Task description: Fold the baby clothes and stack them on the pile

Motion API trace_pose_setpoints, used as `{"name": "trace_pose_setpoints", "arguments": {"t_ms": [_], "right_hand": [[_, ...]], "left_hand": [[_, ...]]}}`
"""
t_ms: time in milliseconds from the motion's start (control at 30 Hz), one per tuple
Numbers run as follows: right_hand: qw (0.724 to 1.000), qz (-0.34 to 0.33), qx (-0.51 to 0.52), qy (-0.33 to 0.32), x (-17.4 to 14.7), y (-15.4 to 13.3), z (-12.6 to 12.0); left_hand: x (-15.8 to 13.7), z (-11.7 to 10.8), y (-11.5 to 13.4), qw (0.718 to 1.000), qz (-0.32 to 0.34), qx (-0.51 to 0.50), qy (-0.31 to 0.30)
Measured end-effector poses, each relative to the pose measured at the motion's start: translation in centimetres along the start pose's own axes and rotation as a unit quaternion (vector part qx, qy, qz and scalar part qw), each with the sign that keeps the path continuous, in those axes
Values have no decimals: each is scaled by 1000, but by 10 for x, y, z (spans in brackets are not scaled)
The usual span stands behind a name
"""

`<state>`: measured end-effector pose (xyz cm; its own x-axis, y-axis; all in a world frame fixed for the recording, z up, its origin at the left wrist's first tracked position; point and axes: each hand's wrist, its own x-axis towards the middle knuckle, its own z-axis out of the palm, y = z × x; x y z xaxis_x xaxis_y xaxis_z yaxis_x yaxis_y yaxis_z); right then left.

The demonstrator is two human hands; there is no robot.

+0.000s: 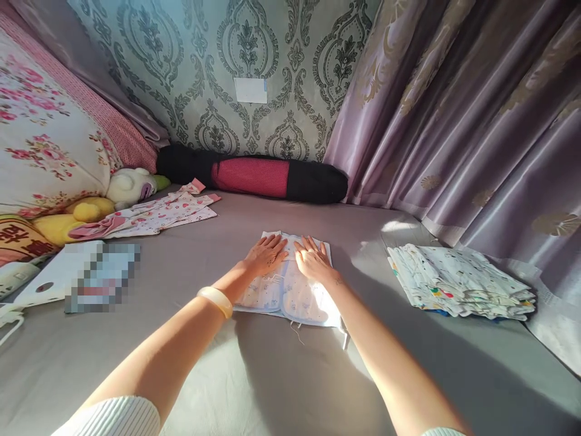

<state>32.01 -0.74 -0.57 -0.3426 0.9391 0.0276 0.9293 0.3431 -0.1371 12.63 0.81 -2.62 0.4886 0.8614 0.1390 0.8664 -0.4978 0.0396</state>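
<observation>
A small white baby garment (290, 297) with a pale blue print lies flat on the grey bed sheet (281, 375) in front of me. My left hand (265, 254) rests palm down on its upper left part, fingers spread. My right hand (312, 259) presses flat on the upper right part, right beside the left one. Neither hand grips anything. A pale bangle (216, 300) sits on my left wrist.
A stack of folded printed cloths (458, 281) lies at the right. More baby clothes (158, 215) lie at the back left beside plush toys (109, 197) and a floral pillow (40, 133). A black and red bolster (254, 175) lines the wall. Curtains (476, 121) hang at the right.
</observation>
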Motion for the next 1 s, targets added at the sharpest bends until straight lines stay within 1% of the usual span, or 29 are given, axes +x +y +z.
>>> {"name": "trace_pose_setpoints", "arguments": {"t_ms": [100, 200, 300, 400, 533, 633, 767, 833, 900, 1000], "right_hand": [[1000, 15, -4, 8, -2, 8, -1], [1000, 23, 1, -3, -4, 11, 1], [1000, 28, -10, -10, -5, 11, 3], [999, 33, -18, -12, -5, 9, 4], [999, 39, 0, -16, -5, 8, 4], [998, 35, 15, -44, -1, 12, 0], [996, -4, 18, -86, 4, 21, -8], [997, -28, 7, -77, 4, 25, -9], [998, -42, -3, -54, 2, 28, -7], [999, -45, -10, -24, -2, 30, 0]], "left_hand": [[1, 2, -4, 1000, 0, -1, 0], [2, 2, -5, 1000, -13, -19, -19], [3, 1, -5, 998, -22, -36, -46], [3, 1, -6, 997, -25, -42, -54], [3, 2, -8, 996, -24, -51, -63], [3, -2, -13, 995, -16, -63, -78], [3, -7, -23, 994, 10, -70, -82], [2, -7, -26, 994, 20, -68, -79], [1, -5, -29, 995, 26, -64, -70], [0, -2, -29, 996, 32, -59, -56]]}}
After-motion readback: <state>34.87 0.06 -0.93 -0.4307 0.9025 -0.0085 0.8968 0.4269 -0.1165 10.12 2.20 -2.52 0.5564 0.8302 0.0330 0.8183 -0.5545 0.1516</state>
